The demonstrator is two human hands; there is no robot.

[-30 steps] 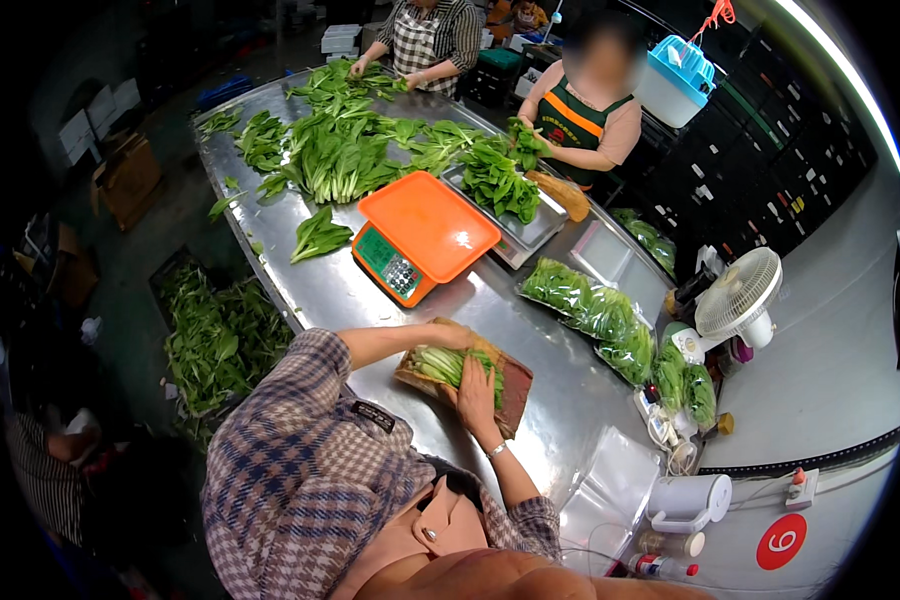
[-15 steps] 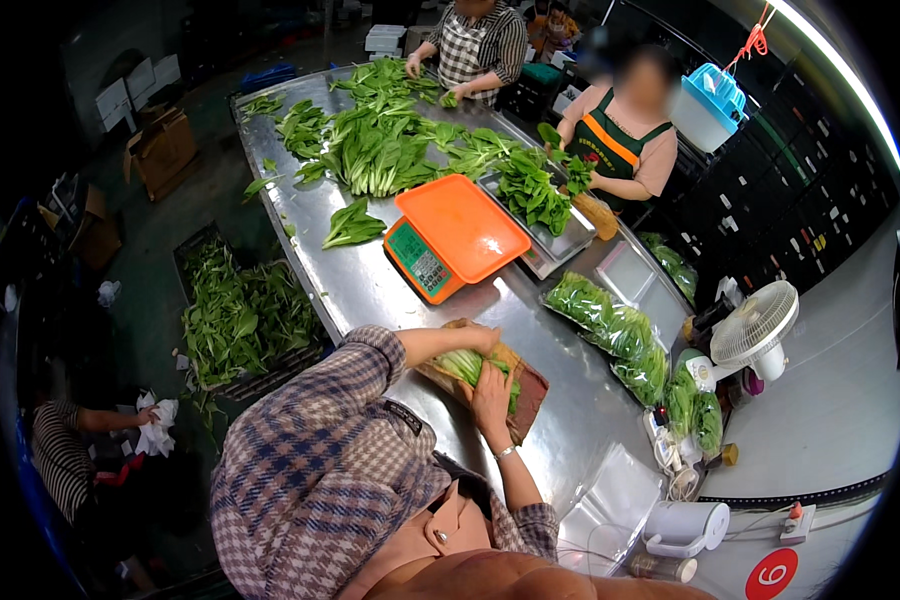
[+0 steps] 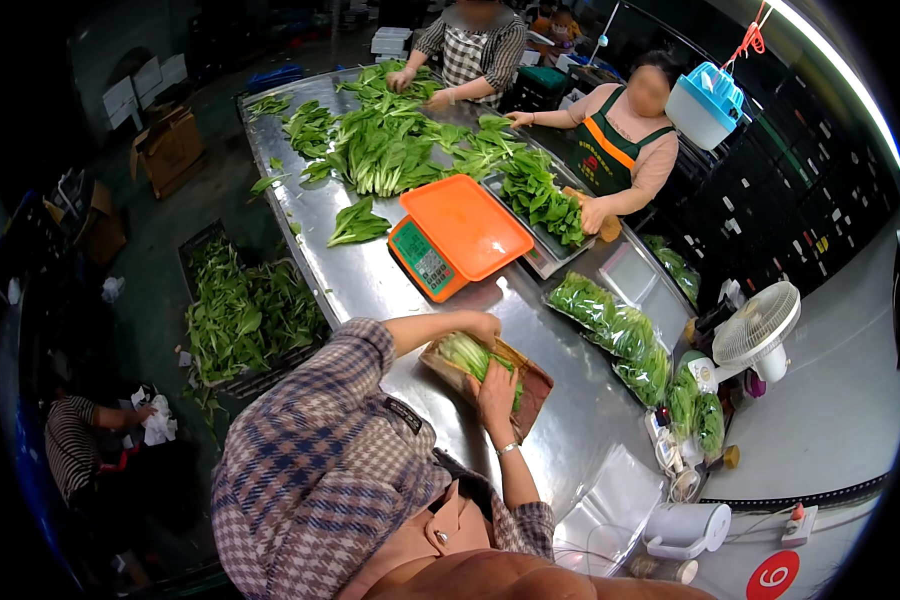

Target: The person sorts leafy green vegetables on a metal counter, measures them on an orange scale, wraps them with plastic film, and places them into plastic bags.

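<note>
In front of me on the metal table lies a brown open-topped tray (image 3: 536, 388) with a bundle of leafy greens (image 3: 464, 352) in it, pale stems toward the upper left. My left hand (image 3: 481, 325) is curled at the tray's far rim, by the stems; its fingertips are hidden, so what they grip does not show. My right hand (image 3: 496, 394) lies over the leafy end, its fingers bent round the greens.
An orange scale (image 3: 468, 230) stands just beyond the tray. Loose greens (image 3: 380, 150) cover the far table, where two co-workers stand. Bagged greens (image 3: 610, 325), a fan (image 3: 758, 325), clear plastic bags (image 3: 615, 505) and a white kettle (image 3: 688, 528) line the right side. A crate of greens (image 3: 245, 310) stands at left.
My left hand has shifted slightly up, baring more pale stems. The green-aproned co-worker has set down greens on the far scale, one hand on them, the other arm stretched left.
</note>
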